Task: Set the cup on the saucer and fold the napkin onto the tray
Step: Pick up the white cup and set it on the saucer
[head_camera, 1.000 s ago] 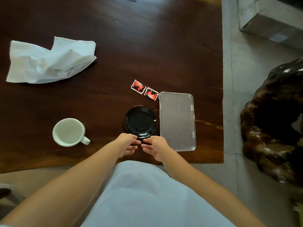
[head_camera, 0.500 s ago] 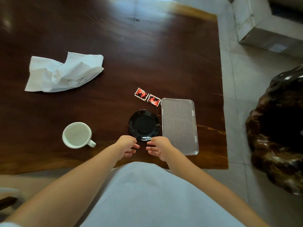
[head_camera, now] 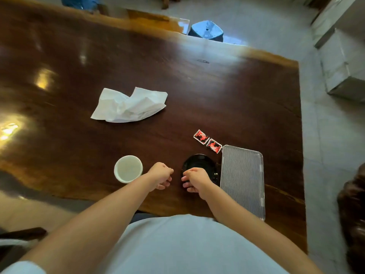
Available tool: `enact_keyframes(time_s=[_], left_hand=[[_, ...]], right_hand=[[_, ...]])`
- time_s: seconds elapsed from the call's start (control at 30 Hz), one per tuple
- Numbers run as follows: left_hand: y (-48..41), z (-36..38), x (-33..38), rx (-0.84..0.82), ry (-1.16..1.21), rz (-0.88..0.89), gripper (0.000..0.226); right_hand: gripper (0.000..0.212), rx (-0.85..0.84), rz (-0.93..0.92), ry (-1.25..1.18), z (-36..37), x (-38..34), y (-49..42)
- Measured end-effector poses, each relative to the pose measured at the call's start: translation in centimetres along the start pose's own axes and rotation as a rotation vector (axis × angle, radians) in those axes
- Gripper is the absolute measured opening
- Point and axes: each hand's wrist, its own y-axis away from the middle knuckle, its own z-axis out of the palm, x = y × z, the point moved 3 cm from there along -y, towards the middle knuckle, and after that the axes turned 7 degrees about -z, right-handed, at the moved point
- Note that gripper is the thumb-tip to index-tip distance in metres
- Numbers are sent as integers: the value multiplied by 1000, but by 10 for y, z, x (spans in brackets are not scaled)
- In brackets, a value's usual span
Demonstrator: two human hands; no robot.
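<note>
A white cup (head_camera: 128,169) stands upright on the dark wooden table, near the front edge. To its right lies a black saucer (head_camera: 199,164), touching the left side of a ribbed silver tray (head_camera: 243,180). The crumpled white napkin (head_camera: 130,105) lies farther back, left of centre. My left hand (head_camera: 161,175) hovers between cup and saucer in a loose fist, holding nothing. My right hand (head_camera: 195,179) covers the saucer's near rim, fingers loosely curled and apart, nothing visibly in them.
Two red and black packets (head_camera: 207,141) lie just behind the saucer at the tray's far left corner. The table's right edge runs close past the tray. A blue stool (head_camera: 206,30) stands beyond the far edge, and a dark carved piece (head_camera: 353,210) sits on the floor at right.
My left hand has moved left, away from the saucer's rim toward the cup, so the hands have parted. My view has tilted up, showing more of the far table.
</note>
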Motion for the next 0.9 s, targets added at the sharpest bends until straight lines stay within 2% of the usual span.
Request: enact_keyframes(time_s=[0.23,0.53,0.77,0.9], left_hand=[[-8,-42,8,76,59,37,16],[-25,-83,44,133,78,87,12],[-35,-121,38,346,0,185,12],[-42,-153,3,483,-48,122,9]], right_hand=[[11,-143,-97,80,26,-47,-12],[12,-187,-146,142,31,-94,-34],[17,-225,-114,235,45,-100,-49],[17,-270,-120,339,72,-98,-54]])
